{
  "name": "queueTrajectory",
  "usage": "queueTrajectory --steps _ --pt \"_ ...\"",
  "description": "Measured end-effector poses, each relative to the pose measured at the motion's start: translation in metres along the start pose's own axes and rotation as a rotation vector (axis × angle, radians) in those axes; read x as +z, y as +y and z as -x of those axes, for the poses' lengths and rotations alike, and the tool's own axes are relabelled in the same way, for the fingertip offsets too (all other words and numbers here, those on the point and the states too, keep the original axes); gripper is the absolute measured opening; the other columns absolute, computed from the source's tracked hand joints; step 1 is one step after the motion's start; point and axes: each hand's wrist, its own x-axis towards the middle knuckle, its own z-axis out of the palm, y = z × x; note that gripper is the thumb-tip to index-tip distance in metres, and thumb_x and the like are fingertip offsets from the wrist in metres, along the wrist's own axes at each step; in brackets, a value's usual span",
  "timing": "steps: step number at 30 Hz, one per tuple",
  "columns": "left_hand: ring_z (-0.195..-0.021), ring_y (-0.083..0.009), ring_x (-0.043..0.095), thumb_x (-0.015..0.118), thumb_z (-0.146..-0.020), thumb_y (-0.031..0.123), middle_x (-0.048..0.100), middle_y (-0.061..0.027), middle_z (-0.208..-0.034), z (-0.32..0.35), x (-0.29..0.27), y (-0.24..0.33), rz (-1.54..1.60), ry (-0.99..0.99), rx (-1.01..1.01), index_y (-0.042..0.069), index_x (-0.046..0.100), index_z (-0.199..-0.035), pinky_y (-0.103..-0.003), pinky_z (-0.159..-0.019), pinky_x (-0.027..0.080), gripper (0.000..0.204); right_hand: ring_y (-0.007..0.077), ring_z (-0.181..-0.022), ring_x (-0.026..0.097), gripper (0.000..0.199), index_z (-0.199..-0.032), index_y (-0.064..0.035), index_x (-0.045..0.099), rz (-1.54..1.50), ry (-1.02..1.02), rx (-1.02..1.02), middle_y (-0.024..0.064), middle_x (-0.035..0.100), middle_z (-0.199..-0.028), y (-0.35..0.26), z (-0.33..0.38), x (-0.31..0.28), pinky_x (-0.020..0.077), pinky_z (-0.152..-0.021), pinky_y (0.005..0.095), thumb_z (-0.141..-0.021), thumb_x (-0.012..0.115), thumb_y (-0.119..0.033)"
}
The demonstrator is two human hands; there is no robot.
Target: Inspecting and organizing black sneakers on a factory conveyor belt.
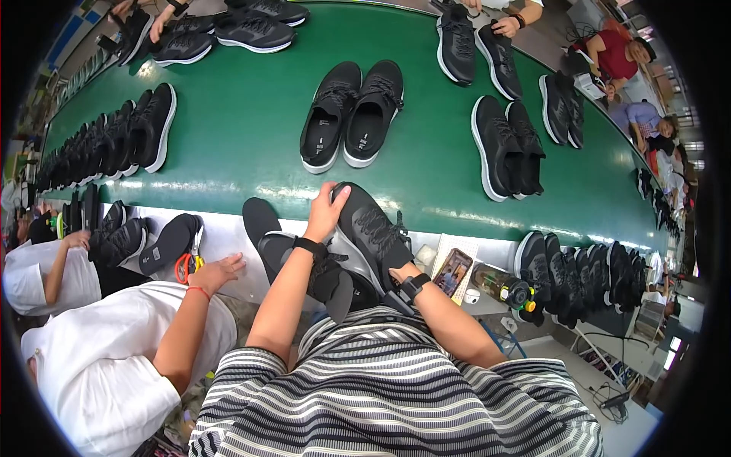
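Note:
Directly before me I hold a black sneaker point(371, 225) with a white sole, tilted with its toe up and away. My left hand point(326, 213) is closed around the toe end, thumb on top. At the heel end, my right hand point(403, 273) grips the shoe by its collar; its fingers are mostly hidden inside. Under my left forearm lies another black sneaker point(278, 247), partly covered by the arm, and a black insole point(262, 218) sticks out beyond it. On the green table point(251, 137) just ahead stands a pair of black sneakers point(330, 114), heels toward me.
Left of me, a co-worker's hand point(215, 274) rests beside orange-handled scissors point(188, 266) and an insole point(169, 242). To my right are a phone point(452, 273), a bottle point(499, 286) and a row of sneakers point(560, 270). Other people's hands hold sneakers across the table.

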Motion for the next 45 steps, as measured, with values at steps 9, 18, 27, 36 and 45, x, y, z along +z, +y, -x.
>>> queueTrajectory --steps 9,18,27,36,45 --pt "-0.102 -0.0306 0.060 0.060 -0.089 0.039 0.063 -0.0209 -0.107 -0.004 -0.017 -0.030 0.001 0.088 0.102 0.002 0.057 -0.115 -0.035 -0.088 0.045 0.045 0.0201 -0.105 0.056 0.035 -0.117 0.0019 0.056 -0.183 -0.198 0.093 0.0137 0.061 -0.112 -0.036 0.017 -0.039 0.0417 -0.092 0.0279 -0.083 0.056 -0.006" --pt "-0.101 -0.0137 0.053 0.055 -0.094 0.029 0.060 -0.0093 -0.111 -0.026 -0.070 -0.056 0.159 -0.107 -0.023 0.000 0.051 -0.127 -0.024 -0.090 0.041 0.043 0.0158 -0.097 0.060 0.028 -0.097 0.0001 0.064 -0.609 -0.040 -0.084 0.0081 0.062 -0.111 -0.058 0.059 -0.070 0.0460 -0.088 0.0290 -0.081 0.046 0.014" --pt "-0.077 -0.0213 0.059 0.061 -0.089 0.021 0.062 -0.0139 -0.099 0.070 -0.085 0.040 -0.138 0.017 0.386 0.002 0.060 -0.113 -0.030 -0.069 0.047 0.030 0.0160 -0.088 0.061 0.054 -0.127 -0.0119 0.051 -0.342 0.224 -0.139 0.0132 0.052 -0.121 -0.040 0.030 -0.094 0.0485 -0.074 0.0259 -0.076 0.069 -0.010" --pt "-0.063 -0.0261 0.062 0.064 -0.086 0.014 0.065 -0.0140 -0.076 0.243 -0.067 0.085 -0.218 -0.326 0.367 -0.001 0.066 -0.080 -0.031 -0.059 0.048 0.016 0.0419 -0.115 0.051 0.087 -0.146 -0.0136 0.023 -0.091 -0.210 0.088 0.0284 0.046 -0.130 -0.002 0.018 -0.052 0.0419 -0.096 0.0435 -0.072 0.069 -0.017" --pt "-0.119 -0.0452 0.040 0.046 -0.094 0.044 0.038 -0.0370 -0.127 0.276 -0.024 0.078 -0.292 -0.505 -0.264 -0.008 0.040 -0.128 -0.038 -0.098 0.035 0.063 0.0480 -0.107 0.052 0.089 -0.143 0.0050 0.005 0.169 -0.247 0.123 0.0344 0.051 -0.116 -0.001 0.065 -0.010 0.0429 -0.094 0.0453 -0.078 0.062 -0.017"
